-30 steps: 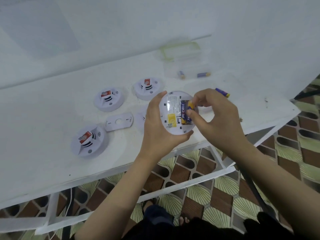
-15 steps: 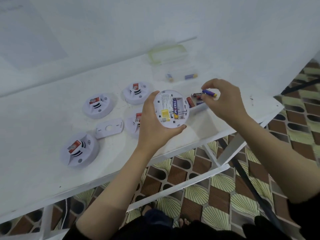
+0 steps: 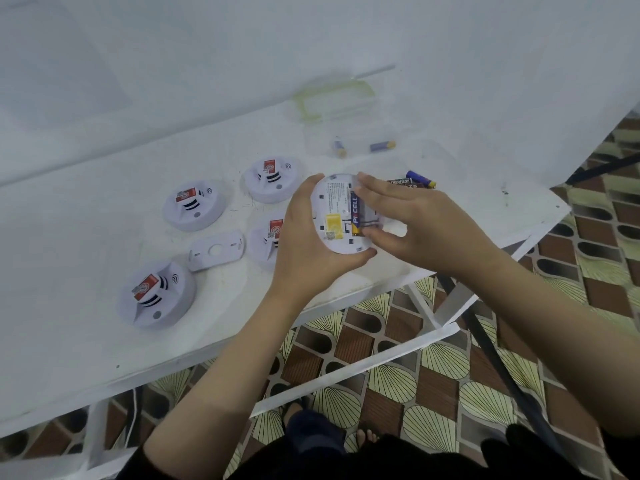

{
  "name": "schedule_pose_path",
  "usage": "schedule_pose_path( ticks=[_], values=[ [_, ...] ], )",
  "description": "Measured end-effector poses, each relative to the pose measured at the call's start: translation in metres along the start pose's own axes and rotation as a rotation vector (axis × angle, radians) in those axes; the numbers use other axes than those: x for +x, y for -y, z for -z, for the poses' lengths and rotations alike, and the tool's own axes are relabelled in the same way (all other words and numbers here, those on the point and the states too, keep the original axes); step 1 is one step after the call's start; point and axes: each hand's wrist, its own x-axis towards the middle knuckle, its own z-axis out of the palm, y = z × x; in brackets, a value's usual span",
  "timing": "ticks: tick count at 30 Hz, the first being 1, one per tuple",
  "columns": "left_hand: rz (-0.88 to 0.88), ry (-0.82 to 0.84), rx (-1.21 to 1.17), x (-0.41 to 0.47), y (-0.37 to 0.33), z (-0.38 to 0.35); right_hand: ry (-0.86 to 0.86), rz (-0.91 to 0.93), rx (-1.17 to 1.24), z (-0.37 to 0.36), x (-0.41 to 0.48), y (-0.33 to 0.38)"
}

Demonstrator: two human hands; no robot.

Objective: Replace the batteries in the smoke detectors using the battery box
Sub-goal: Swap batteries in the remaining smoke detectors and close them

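Left hand (image 3: pixel 304 244) grips smoke detector (image 3: pixel 331 202) back-up, baring its battery (image 3: pixel 355 213) to the straight-fingered right hand (image 3: pixel 426 226); battery box (image 3: pixel 356 128) at twelve o'clock

We see a white counter (image 3: pixel 69 220) carrying the work things.
Four smoke detectors (image 3: pixel 194 205) lie on it face up, with a flat mounting plate (image 3: pixel 215 250) among them. A clear battery box (image 3: pixel 349 140) sits toward the back, and loose batteries (image 3: pixel 415 180) lie in front of it to the right.

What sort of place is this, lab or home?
Likely a home or informal room, not a lab: patterned brown-and-cream floor tiles, a plain white painted table against a white wall.
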Motion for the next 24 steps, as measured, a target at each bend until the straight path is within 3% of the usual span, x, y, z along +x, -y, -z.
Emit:
schedule_pose_path(
  ticks=[7, 15, 19, 24],
  values=[
    [-0.052, 0.002, 0.020, -0.008, -0.008, 0.002, 0.051, 0.126, -0.068, 0.016, 0.001, 0.001],
    [-0.087, -0.045, 0.022, -0.015, -0.013, 0.003, -0.015, 0.202, -0.055, 0.018, -0.004, 0.009],
    [-0.092, -0.008, 0.035, -0.024, -0.012, 0.005, -0.070, 0.167, 0.024, 0.024, -0.003, 0.010],
    [-0.063, -0.008, 0.015, -0.030, -0.008, 0.013, 0.015, 0.162, 0.077, 0.023, -0.005, 0.016]
  ],
)
